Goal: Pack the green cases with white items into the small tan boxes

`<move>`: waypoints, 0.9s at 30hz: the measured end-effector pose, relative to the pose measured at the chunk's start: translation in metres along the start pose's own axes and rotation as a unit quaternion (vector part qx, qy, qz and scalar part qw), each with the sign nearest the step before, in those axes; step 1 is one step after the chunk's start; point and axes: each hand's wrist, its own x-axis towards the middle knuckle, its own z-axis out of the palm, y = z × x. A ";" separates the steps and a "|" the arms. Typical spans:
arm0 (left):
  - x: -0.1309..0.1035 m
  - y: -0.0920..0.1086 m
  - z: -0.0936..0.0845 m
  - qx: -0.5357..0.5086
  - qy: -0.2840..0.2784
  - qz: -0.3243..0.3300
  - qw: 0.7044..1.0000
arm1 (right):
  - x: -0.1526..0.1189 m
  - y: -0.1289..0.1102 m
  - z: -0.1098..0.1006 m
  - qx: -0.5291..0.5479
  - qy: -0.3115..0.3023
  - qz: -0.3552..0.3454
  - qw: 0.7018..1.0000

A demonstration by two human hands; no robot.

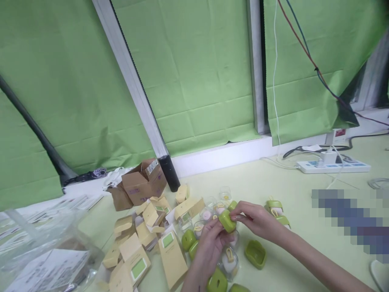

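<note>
Green curtains (194, 73) are hung past the surface's (291, 259) far edge – a green case (227, 222) is gripped by left hand (210, 243) and right hand (257, 219) fingertips.

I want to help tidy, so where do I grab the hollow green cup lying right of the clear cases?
Try pinching the green cup by its right wall, thumb inside, fingers outside. Its opening faces up, showing the rim. Come from the right: a clear case sits close on its left.
</note>
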 end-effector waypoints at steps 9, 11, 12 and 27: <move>-0.001 0.002 0.001 0.143 0.033 0.046 0.988 | 0.001 -0.009 0.011 0.075 -0.020 0.100 0.992; 0.002 0.005 -0.001 0.230 0.042 0.078 0.969 | 0.002 -0.013 0.016 0.125 -0.029 0.172 0.977; 0.005 0.007 -0.004 0.272 0.050 0.091 0.957 | 0.003 -0.015 0.017 0.149 -0.025 0.205 0.967; 0.058 0.042 -0.051 0.735 0.143 0.083 0.657 | -0.006 0.034 -0.039 -0.229 -0.075 0.262 0.934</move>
